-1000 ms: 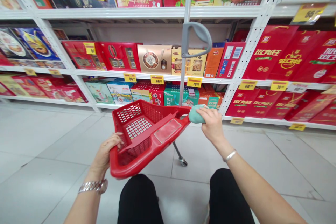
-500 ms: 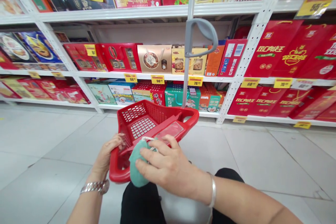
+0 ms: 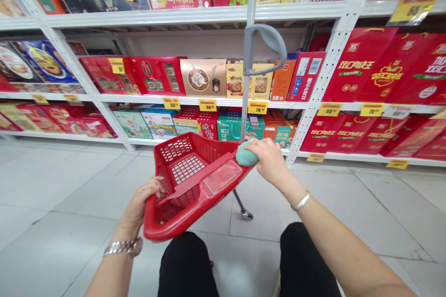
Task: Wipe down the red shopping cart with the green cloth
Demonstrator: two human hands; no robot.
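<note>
A red plastic shopping basket with slotted walls sits in front of me, part of a wheeled frame. Its left side is gripped by my left hand, fingers curled over the rim. My right hand holds a green cleaning cloth against the right corner of the basket's rim. Behind that corner rises a metal pole with a grey handle. Part of the rim lies hidden under the cloth.
White shelves stand ahead, stocked with boxed goods and yellow price tags. Red gift bags line the right side. A caster rests on the pale tiled floor, and my knees are close below the basket.
My right hand has slid the cloth along the rim from the near left part to the far right corner. My left hand keeps its hold on the basket.
</note>
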